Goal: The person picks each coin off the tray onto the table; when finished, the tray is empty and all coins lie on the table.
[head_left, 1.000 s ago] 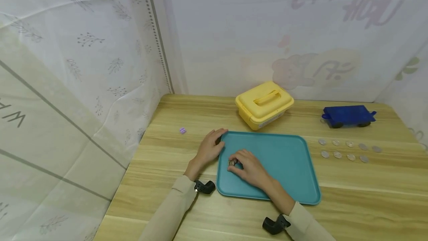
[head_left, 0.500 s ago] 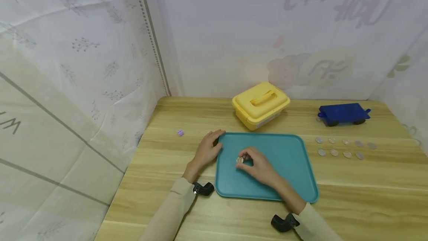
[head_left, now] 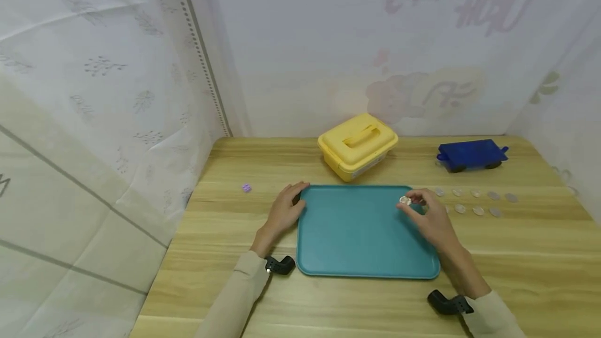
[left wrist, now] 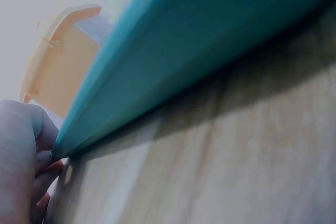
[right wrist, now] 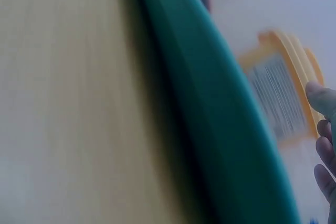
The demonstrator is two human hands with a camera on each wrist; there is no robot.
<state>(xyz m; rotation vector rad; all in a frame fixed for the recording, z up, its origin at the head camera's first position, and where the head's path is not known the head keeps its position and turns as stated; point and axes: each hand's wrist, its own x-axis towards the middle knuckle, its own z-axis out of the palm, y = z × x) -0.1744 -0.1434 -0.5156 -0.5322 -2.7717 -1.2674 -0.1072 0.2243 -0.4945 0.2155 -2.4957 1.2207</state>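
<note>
My right hand point(head_left: 434, 223) pinches a round, shiny coin point(head_left: 405, 201) between thumb and fingertips, over the right part of the teal tray point(head_left: 352, 239). In the right wrist view its fingers point(right wrist: 326, 150) show at the right edge, and the coin is out of sight there. At the tray's upper left corner, my left hand point(head_left: 283, 210) rests with its fingers fairly straight and the thumb at the rim. The left wrist view has that hand point(left wrist: 21, 156) right against the tray's edge. Two rows of coins point(head_left: 460, 208) lie right of the tray, partly hidden by my right hand.
Behind the tray stands a yellow lidded box point(head_left: 358, 145) with a handle. A blue wheeled toy wagon point(head_left: 473, 154) is at the back right. One small purple toy brick point(head_left: 246, 188) lies to the left. Patterned cloth hangs behind the wooden table point(head_left: 225, 223).
My right hand has lifted the coin from the tray's left part and carried it to the right, close to the rows of coins. The left hand stays at the tray's corner.
</note>
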